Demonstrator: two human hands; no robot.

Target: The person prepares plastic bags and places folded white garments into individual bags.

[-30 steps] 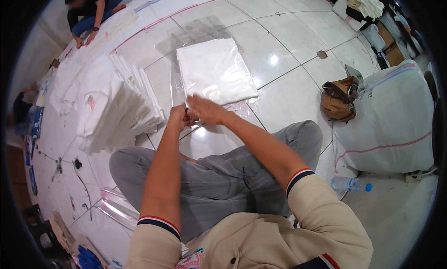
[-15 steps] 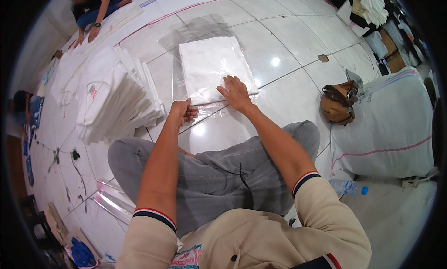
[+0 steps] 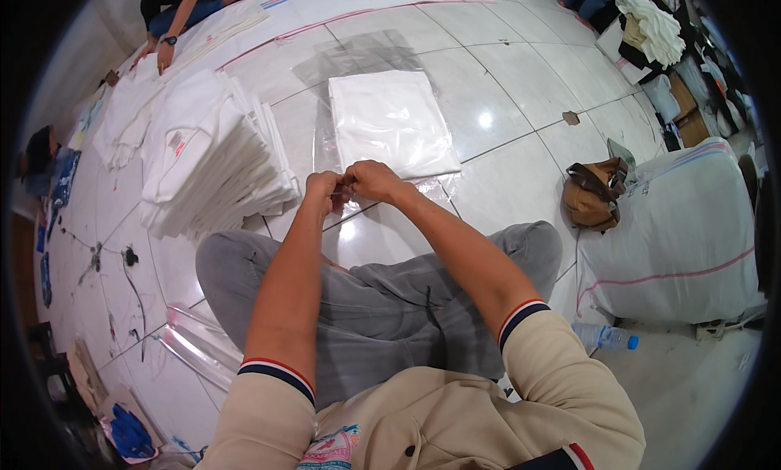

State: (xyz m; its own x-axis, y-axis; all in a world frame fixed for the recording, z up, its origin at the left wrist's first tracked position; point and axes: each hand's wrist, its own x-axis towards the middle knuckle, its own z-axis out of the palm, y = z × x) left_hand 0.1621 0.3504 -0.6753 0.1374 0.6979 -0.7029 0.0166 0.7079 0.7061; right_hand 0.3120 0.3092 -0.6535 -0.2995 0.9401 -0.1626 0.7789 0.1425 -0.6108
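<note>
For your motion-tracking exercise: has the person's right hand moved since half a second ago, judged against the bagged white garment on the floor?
Yes. The right hand has drawn back off the bagged white garment toward the person, meeting the left hand at its near edge.

Just past my left hand (image 3: 325,187) and right hand (image 3: 370,179) lies a white folded garment (image 3: 392,120) in a clear, glossy bag (image 3: 358,59). Left of my grip stands a stack of white shirts (image 3: 215,165), one showing a small red mark. Under everything are pale white floor tiles (image 3: 521,104) with thin dark joints. My trousers (image 3: 382,307) are grey; my beige sleeves (image 3: 561,372) end in navy, white and red stripes. Right of my grip sit a brown bag (image 3: 592,195) and a white sack (image 3: 679,234) with a pink stripe.
</note>
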